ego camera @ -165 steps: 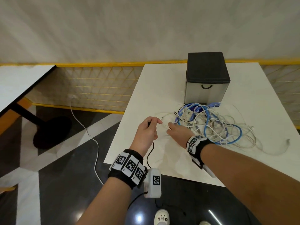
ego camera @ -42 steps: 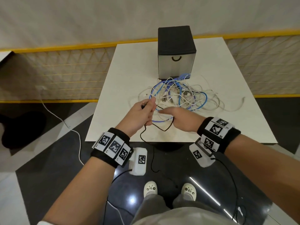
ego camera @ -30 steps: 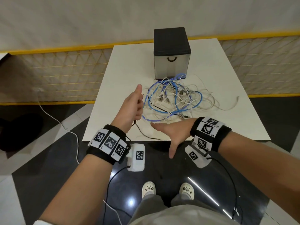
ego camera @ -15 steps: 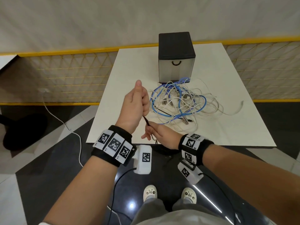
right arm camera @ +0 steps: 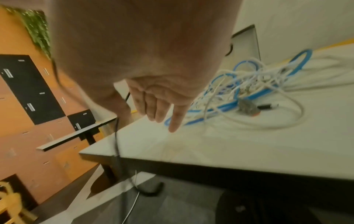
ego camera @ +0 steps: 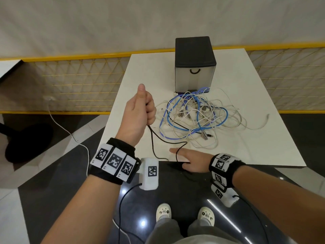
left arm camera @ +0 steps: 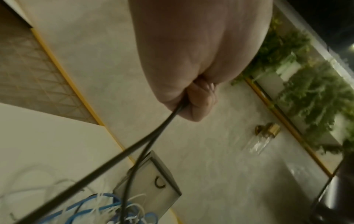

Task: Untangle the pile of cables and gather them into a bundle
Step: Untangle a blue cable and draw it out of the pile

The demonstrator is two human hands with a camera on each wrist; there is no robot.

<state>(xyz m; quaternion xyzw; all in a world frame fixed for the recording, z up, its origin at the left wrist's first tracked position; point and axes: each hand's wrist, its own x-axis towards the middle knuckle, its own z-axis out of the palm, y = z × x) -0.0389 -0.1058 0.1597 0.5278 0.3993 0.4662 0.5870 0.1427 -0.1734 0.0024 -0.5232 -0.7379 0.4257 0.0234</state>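
1. Two bare hands work at the near edge of a white table [ego camera: 255, 152].
2. Left hand [ego camera: 139, 113]: raised above the table's near left part, thumb up, fingers curled into a fist around a thin black cable [ego camera: 153, 138]. The left wrist view shows two black strands leaving the bottom of the fist [left arm camera: 191, 63] and running down toward the pile.
3. Right hand [ego camera: 191, 161]: held at the near edge of the table, palm down, fingers [right arm camera: 175, 119] straight and spread, gripping nothing. The black cable passes over or just beside its index finger; actual contact cannot be determined.
4. Black cable routing: from the left fist it drops to the table surface, runs toward the near edge, loops by the right hand and hangs over the edge [right arm camera: 116, 145] toward the floor.
5. Cable pile [ego camera: 198, 118]: a tangle of white and blue cables lying in the middle of the table, well apart from the right hand. A metal connector [ego camera: 204, 134] lies at the near side of the pile. One white cable trails toward the right edge.
6. Drawer box [ego camera: 195, 64]: a grey unit with a black top and a curved black handle, standing upright at the far side of the table, with the far part of the pile touching its base.
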